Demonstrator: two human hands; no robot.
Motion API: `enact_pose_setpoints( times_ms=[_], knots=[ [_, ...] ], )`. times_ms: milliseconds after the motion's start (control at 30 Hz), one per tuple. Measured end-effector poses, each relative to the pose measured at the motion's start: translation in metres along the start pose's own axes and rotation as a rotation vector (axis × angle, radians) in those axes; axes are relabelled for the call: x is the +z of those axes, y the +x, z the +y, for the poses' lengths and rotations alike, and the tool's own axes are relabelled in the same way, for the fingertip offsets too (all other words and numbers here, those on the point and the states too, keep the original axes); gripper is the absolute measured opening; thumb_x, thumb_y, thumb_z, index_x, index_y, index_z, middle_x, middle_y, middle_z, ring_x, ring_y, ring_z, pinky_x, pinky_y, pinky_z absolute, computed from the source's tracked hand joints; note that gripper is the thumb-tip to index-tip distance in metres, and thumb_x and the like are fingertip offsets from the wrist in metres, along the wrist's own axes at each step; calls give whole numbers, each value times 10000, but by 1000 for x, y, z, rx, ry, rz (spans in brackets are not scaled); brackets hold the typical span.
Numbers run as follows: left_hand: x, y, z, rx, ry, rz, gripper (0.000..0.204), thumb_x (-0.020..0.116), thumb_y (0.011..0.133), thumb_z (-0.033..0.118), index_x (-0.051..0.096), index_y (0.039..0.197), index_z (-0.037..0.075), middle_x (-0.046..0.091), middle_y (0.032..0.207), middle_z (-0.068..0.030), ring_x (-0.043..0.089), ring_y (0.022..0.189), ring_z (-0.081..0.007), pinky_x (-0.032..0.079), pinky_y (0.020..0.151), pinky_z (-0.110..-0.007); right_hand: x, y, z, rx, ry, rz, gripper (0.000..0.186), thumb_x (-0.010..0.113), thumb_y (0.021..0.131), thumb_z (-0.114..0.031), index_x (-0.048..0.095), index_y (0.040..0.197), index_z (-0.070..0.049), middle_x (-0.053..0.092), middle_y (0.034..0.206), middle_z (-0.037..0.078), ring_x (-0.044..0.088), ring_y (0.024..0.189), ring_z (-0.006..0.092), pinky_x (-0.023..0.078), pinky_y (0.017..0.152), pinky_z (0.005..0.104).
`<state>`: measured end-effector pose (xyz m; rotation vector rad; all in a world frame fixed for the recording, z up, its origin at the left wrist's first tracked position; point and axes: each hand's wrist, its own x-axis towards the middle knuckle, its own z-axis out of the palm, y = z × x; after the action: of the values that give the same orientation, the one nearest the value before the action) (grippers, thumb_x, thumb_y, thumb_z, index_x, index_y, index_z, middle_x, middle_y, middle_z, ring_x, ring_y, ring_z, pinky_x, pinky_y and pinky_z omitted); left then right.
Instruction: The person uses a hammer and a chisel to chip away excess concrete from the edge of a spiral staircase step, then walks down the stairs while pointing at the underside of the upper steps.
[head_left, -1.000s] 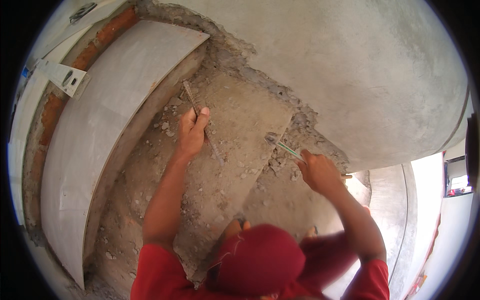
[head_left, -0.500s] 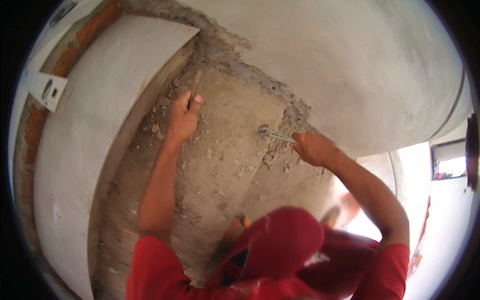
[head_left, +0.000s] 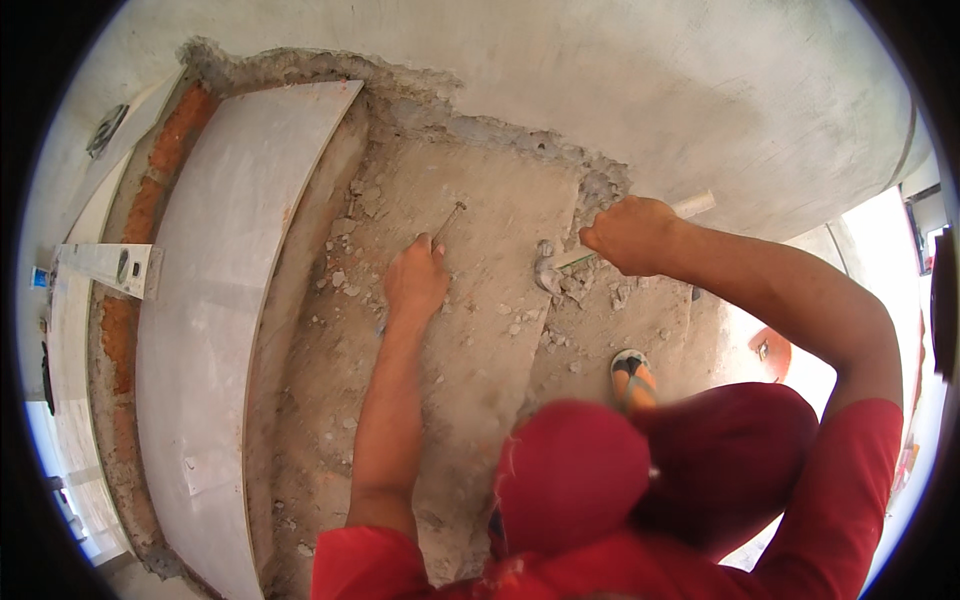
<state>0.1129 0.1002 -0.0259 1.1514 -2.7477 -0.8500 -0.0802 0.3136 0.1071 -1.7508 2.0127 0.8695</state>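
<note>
My right hand [head_left: 635, 236] is closed around the pale handle of a claw hammer [head_left: 548, 270]. The handle's far end sticks out beyond the fist on the right, and the metal head hangs above broken rubble. To the left, my left hand [head_left: 417, 278] grips a thin metal rod like a chisel [head_left: 452, 222], pointing up and to the right over the dusty floor [head_left: 490, 185]. Hammer head and rod are apart. A jagged chipped groove [head_left: 500, 132] runs along the foot of the plastered wall, beyond both hands.
A large grey panel [head_left: 225, 260] stands curved in view along the left, beside exposed red brick [head_left: 118, 345]. A white metal piece [head_left: 115, 268] juts over it. Loose chips [head_left: 340, 270] litter the floor. My sandalled foot [head_left: 632, 378] is below the hammer.
The view has shifted. My left hand has moved away from the groove, and the rod now leans more to the right. My right hand has risen toward the wall, still holding the hammer.
</note>
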Motion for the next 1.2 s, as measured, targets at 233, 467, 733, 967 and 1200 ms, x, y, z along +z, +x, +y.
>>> enact_pose_setpoints(
  times_ms=[233,467,733,967,1200],
  knots=[
    [3,3,3,36,77,21,295,595,994,249,642,1089,-26,704,972,-270,681,944,-460,521,812,-533,27,-10,20,-13,143,94,129,674,878,-120,693,991,-61,720,819,127,736,803,333,597,694,457],
    [8,9,6,85,143,34,288,613,979,249,615,935,-36,660,810,-299,672,820,-484,506,718,-537,116,-16,14,49,630,201,201,661,933,-194,633,1085,-65,703,813,176,711,783,395,574,707,508],
    [13,18,17,70,285,0,303,603,996,262,623,928,-33,658,755,-292,673,738,-483,522,648,-526,195,13,-22,-38,1203,317,273,662,947,-228,608,1139,-41,684,809,242,697,799,435,554,720,525],
    [14,20,33,15,347,-46,294,570,1015,258,605,984,-32,657,759,-293,678,751,-475,522,648,-532,214,35,-23,-180,1371,342,265,666,953,-225,569,1062,-3,663,807,253,685,776,450,525,681,522],
    [-3,25,22,77,234,-166,294,574,1012,234,578,940,-50,623,804,-290,643,797,-476,491,703,-529,209,27,-16,-291,1537,528,193,684,933,-148,562,967,-2,607,727,162,631,628,290,480,594,412]
  ],
)
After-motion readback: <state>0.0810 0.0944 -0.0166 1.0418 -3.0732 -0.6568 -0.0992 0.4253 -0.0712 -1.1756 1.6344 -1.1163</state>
